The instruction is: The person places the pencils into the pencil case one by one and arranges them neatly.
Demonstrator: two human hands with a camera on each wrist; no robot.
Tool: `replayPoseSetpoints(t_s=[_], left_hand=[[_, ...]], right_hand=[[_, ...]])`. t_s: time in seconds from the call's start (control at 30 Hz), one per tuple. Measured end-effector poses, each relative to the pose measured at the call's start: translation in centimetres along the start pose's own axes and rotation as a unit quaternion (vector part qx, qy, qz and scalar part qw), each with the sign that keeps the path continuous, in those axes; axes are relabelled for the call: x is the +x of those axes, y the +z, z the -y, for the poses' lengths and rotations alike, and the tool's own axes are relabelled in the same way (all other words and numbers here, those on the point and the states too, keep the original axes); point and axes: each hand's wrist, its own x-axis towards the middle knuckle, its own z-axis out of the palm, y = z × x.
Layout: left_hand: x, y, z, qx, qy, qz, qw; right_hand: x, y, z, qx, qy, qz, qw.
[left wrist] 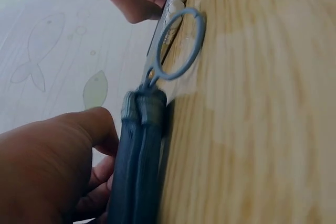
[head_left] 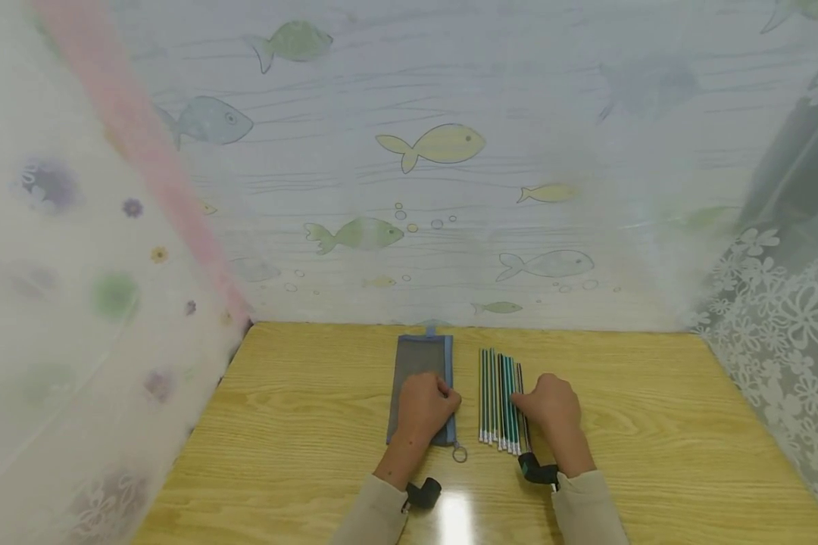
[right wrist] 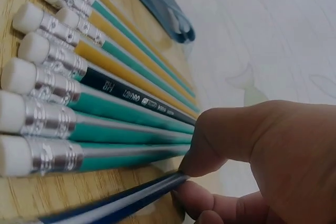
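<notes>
A grey-blue mesh zip pouch (head_left: 409, 356) lies flat on the table, its zip running along the right edge. A ring pull (left wrist: 181, 43) sticks out at the pouch's near end. My left hand (head_left: 426, 405) rests over the pouch with loosely curled fingers by the zip edge; no grip on it shows. To the right, a row of pencils (head_left: 497, 397) in green, yellow and black lies side by side, white erasers toward me. My right hand (head_left: 552, 409) pinches a dark blue pencil (right wrist: 118, 200) between thumb and fingers at the row's right side. Its eraser end is out of the right wrist view.
The wood-grain table (head_left: 300, 409) extends to both sides of the pouch and pencils. A pale fish-print curtain (head_left: 436, 250) hangs along its back edge. A dark wrist camera (head_left: 424, 493) sits below the left hand, another camera (head_left: 537, 469) beside the right wrist.
</notes>
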Motion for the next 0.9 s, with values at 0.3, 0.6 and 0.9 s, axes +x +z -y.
replayPoseSetpoints(t_s=[0.3,0.6,0.9], left_hand=[[-0.4,-0.1,0.7,-0.052,-0.006,0.009,0.9986],[-0.6,-0.3,1.1,-0.138,-0.031,0.023,0.9896],[-0.8,-0.1,1.8,-0.180,-0.050,0.001,0.9824]], right_hand=[[0.0,-0.7,-0.3,0.019,-0.008,0.021,1.000],[-0.1,-1.4,0.1,0.055,-0.011,0.031,0.998],[-0.1,-0.7,2.5,0.101,-0.071,0.038,0.992]])
